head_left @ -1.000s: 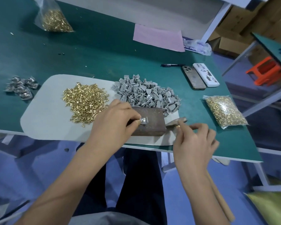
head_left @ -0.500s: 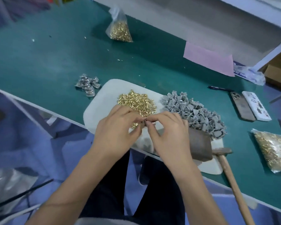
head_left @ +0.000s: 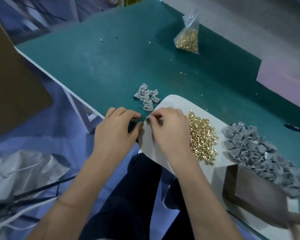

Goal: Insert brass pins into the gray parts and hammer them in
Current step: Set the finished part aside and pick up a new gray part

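My right hand (head_left: pixel 166 129) pinches a small gray part (head_left: pixel 148 119) between thumb and fingertips at the left edge of the white pad (head_left: pixel 173 103). Just left of it, my left hand (head_left: pixel 118 130) hovers with loosely curled fingers that hold nothing, its thumb close to the part. A pile of loose brass pins (head_left: pixel 202 135) lies on the pad beside my right wrist. Farther right, a heap of gray parts (head_left: pixel 260 153) spills onto a brown metal block (head_left: pixel 249 189). Several gray parts fitted with pins (head_left: pixel 146 97) sit on the green table (head_left: pixel 102 66), just beyond my hands.
A clear bag of brass pins (head_left: pixel 187 40) stands at the back of the table. A pink sheet (head_left: pixel 284 73) lies at the far right. The hammer's wooden handle (head_left: pixel 299 229) shows at the bottom right corner. The table's left edge is near my left hand, and a plastic bag (head_left: pixel 24 170) lies on the floor.
My view has swung left. Both hands moved from the block to the pad's left edge with the gray part; the left hand has let go and the right still pinches it.
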Available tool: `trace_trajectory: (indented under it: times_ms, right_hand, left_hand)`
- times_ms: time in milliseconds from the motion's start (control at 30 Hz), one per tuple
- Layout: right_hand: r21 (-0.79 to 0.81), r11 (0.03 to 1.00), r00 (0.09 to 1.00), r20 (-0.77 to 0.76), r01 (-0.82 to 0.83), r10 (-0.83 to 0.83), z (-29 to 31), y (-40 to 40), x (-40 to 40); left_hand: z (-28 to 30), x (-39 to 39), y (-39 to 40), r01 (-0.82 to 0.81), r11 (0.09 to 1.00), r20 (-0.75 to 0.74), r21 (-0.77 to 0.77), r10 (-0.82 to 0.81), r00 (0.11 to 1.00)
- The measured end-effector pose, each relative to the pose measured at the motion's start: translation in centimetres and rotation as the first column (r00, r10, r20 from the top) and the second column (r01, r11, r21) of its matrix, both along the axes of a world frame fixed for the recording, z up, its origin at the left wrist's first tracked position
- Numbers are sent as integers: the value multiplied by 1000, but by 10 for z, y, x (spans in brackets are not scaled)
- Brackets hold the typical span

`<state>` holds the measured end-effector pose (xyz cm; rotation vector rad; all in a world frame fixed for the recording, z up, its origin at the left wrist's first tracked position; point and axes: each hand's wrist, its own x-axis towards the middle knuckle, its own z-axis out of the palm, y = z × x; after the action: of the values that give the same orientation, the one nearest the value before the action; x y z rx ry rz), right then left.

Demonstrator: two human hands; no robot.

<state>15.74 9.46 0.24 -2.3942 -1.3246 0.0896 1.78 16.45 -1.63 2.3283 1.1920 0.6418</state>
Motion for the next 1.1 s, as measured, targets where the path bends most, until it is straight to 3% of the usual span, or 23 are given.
trace_trajectory:
  times_ms: [267,433,600,1100]
  right_hand:
    - [-7,1000,999,-46,-10,9,4,20,6]
    - [106,991,994,-87,81,-72,18,-15,20]
    - [132,968,976,-61,214,-207,28,-73,40]
    - [160,936,948,-108,314,-299,25,-148,43]
  left_hand:
    - [1,3,-4,64,998,21,25,-65,998]
    - [4,14,-18,232,971,56,56,-235,970]
    - [1,41,-33,422,907,-21,14,-422,907]
    - [-1,69,-56,460,888,10,-11,-460,888]
